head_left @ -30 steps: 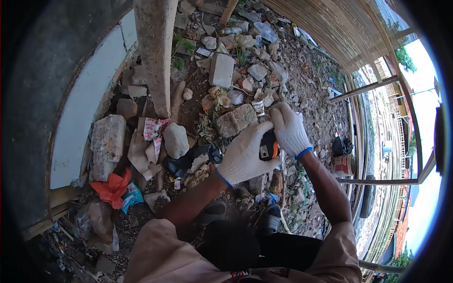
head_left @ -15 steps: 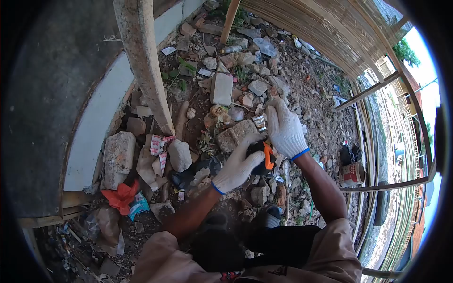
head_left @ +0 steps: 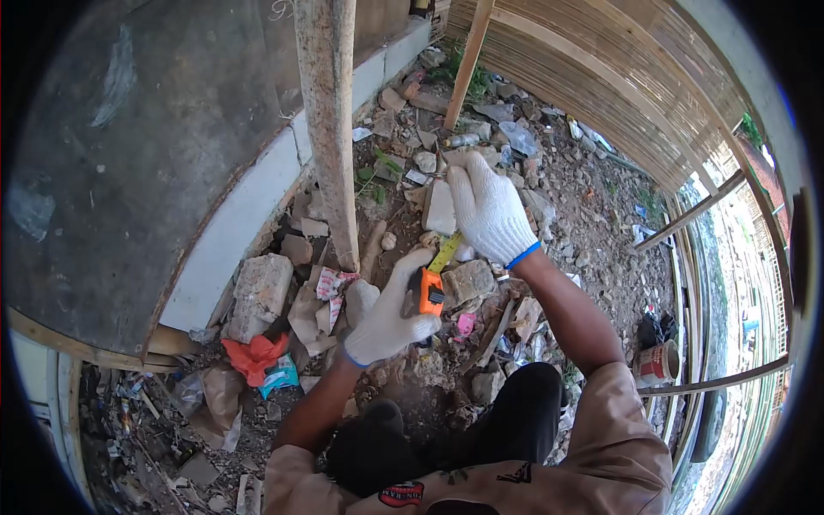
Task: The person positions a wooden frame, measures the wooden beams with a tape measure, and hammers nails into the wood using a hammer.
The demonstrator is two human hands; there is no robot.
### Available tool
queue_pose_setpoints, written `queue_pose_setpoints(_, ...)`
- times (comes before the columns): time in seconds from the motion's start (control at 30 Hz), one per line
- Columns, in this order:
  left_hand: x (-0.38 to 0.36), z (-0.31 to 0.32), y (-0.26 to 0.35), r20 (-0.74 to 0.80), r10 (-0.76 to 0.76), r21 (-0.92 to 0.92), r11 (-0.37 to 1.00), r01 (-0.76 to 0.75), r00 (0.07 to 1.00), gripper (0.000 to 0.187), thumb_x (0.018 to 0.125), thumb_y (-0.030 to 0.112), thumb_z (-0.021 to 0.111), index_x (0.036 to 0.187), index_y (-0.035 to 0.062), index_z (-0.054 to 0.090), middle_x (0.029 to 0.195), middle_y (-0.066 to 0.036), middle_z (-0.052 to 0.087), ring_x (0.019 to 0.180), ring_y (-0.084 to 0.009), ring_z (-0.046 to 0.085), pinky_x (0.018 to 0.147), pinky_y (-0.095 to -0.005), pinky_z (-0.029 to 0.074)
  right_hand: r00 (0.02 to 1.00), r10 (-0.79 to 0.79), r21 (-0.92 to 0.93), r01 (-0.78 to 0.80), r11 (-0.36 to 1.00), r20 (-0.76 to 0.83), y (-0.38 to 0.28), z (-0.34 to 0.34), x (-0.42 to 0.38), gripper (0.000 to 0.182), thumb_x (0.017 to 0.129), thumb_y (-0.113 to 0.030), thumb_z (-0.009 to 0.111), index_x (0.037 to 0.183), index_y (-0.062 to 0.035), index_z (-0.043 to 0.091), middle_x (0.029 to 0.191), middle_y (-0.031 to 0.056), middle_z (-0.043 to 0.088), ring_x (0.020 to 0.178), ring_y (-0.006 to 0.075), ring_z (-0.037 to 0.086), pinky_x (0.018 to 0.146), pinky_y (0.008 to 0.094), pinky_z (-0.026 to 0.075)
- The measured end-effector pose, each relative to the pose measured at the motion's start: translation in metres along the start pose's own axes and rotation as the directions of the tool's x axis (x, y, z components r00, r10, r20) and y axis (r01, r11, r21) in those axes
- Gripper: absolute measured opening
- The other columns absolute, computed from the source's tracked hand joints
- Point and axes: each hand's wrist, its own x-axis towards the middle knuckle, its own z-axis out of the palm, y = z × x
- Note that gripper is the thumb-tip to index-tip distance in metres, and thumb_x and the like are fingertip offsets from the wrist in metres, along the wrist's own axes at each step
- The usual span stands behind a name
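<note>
My left hand (head_left: 388, 319), in a white knit glove with a blue cuff, is wrapped round an orange and black tape measure (head_left: 431, 293). A short stretch of its yellow blade (head_left: 445, 252) shows, running up from the case towards my right hand (head_left: 489, 209). That hand wears a matching glove and is closed, its fingers pinched at the blade's far end; the palm covers part of the blade. Something thin juts out at its fingertips. Under the hands lie a pale block (head_left: 440, 209) and a rough chunk of stone (head_left: 469, 284).
A wooden post (head_left: 329, 129) rises at the left, before a white-based wall (head_left: 227, 232). Rubble and litter cover the ground, including a red plastic scrap (head_left: 255, 358) and a turquoise wrapper (head_left: 280, 376). At right stand a bucket (head_left: 658, 364) and a bamboo screen (head_left: 601, 77).
The tape measure has turned, and a stretch of yellow blade now shows out of it. My right hand has moved up and away from my left. The view has shifted leftward.
</note>
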Motion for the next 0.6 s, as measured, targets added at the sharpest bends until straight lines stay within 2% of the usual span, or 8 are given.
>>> queue_pose_setpoints(0.2, -0.027, -0.032, -0.015, -0.022, 0.095, -0.378, 0.921, -0.096, 0.995, 0.085, 0.076, 0.016, 0.073, 0.151, 0.0042, 0.034, 0.130, -0.008, 0.050, 0.119, -0.0173, 0.052, 0.101, -0.0327, 0.043, 0.968, -0.251, -0.179, 0.246, 0.953, -0.008, -0.082, -0.049, 0.042, 0.017, 0.098, -0.018, 0.056, 0.105, -0.0034, 0.050, 0.061, 0.0198, 0.060, 0.056, 0.0402, 0.064, 0.048, 0.0483, 0.050)
queue_pose_setpoints(0.27, -0.030, -0.038, -0.017, -0.064, 0.219, -0.338, 0.913, -0.227, 0.974, 0.093, 0.079, 0.043, 0.081, 0.153, 0.0125, 0.033, 0.126, -0.015, 0.051, 0.090, -0.0173, 0.056, 0.070, -0.0281, 0.048, 0.949, -0.309, -0.273, 0.312, 0.910, 0.054, -0.115, -0.059, 0.054, 0.019, 0.097, -0.018, 0.057, 0.103, -0.0023, 0.050, 0.059, 0.0188, 0.060, 0.053, 0.0381, 0.064, 0.046, 0.0467, 0.050)
queue_pose_setpoints(0.33, -0.032, -0.040, -0.010, -0.116, 0.281, -0.413, 0.859, -0.303, 0.953, 0.094, 0.079, 0.040, 0.081, 0.152, 0.0074, 0.033, 0.125, -0.015, 0.052, 0.089, -0.0175, 0.057, 0.067, -0.0277, 0.047, 0.791, -0.611, -0.434, 0.549, 0.714, -0.005, -0.142, -0.067, 0.080, 0.022, 0.096, -0.019, 0.059, 0.101, 0.0000, 0.050, 0.058, 0.0181, 0.060, 0.049, 0.0354, 0.063, 0.043, 0.0448, 0.049)
queue_pose_setpoints(0.43, -0.031, -0.048, 0.001, -0.204, 0.216, -0.735, 0.611, -0.295, 0.955, 0.100, 0.070, 0.039, 0.084, 0.148, -0.0013, 0.036, 0.128, -0.015, 0.051, 0.092, -0.0176, 0.059, 0.068, -0.0277, 0.046, 0.776, -0.630, -0.663, 0.457, 0.593, -0.029, -0.190, -0.085, 0.126, 0.020, 0.101, -0.021, 0.056, 0.101, -0.0020, 0.061, 0.062, 0.0124, 0.061, 0.058, 0.0299, 0.067, 0.053, 0.0404, 0.051)
queue_pose_setpoints(0.47, -0.025, -0.054, -0.006, -0.210, 0.235, -0.733, 0.604, -0.312, 0.949, 0.100, 0.070, 0.039, 0.084, 0.148, -0.0013, 0.036, 0.128, -0.015, 0.051, 0.092, -0.0176, 0.059, 0.068, -0.0277, 0.046, 0.903, -0.370, -0.664, 0.416, 0.622, 0.219, -0.242, -0.119, 0.129, 0.025, 0.097, -0.022, 0.054, 0.092, 0.0025, 0.058, 0.082, 0.0245, 0.065, 0.068, 0.0325, 0.069, 0.054, 0.0422, 0.054)
queue_pose_setpoints(0.5, -0.018, -0.060, -0.014, -0.196, 0.294, -0.741, 0.581, -0.337, 0.936, 0.098, 0.073, 0.039, 0.084, 0.149, 0.0025, 0.036, 0.128, -0.014, 0.052, 0.092, -0.0175, 0.058, 0.066, -0.0283, 0.046, 0.897, -0.384, -0.671, 0.424, 0.608, 0.219, -0.246, -0.120, 0.143, 0.025, 0.097, -0.022, 0.054, 0.092, 0.0025, 0.058, 0.082, 0.0245, 0.065, 0.068, 0.0325, 0.069, 0.054, 0.0422, 0.054)
queue_pose_setpoints(0.53, -0.013, -0.064, -0.016, -0.183, 0.347, -0.748, 0.557, -0.359, 0.920, 0.096, 0.075, 0.040, 0.084, 0.151, 0.0062, 0.035, 0.127, -0.013, 0.053, 0.092, -0.0174, 0.058, 0.064, -0.0289, 0.047, 0.787, -0.589, -0.802, 0.468, 0.372, 0.186, -0.248, -0.122, 0.166, 0.026, 0.097, -0.021, 0.054, 0.091, 0.0035, 0.057, 0.076, 0.0246, 0.063, 0.066, 0.0341, 0.068, 0.053, 0.0430, 0.054)
queue_pose_setpoints(0.6, 0.002, -0.073, -0.005, -0.189, 0.371, -0.776, 0.511, -0.370, 0.909, 0.092, 0.076, 0.038, 0.084, 0.151, 0.0092, 0.037, 0.126, -0.013, 0.053, 0.090, -0.0189, 0.058, 0.064, -0.0295, 0.047, 0.434, -0.867, -0.942, 0.318, -0.108, 0.246, -0.250, -0.122, 0.209, 0.027, 0.095, -0.020, 0.053, 0.088, 0.0057, 0.056, 0.065, 0.0250, 0.060, 0.061, 0.0374, 0.066, 0.052, 0.0445, 0.053)
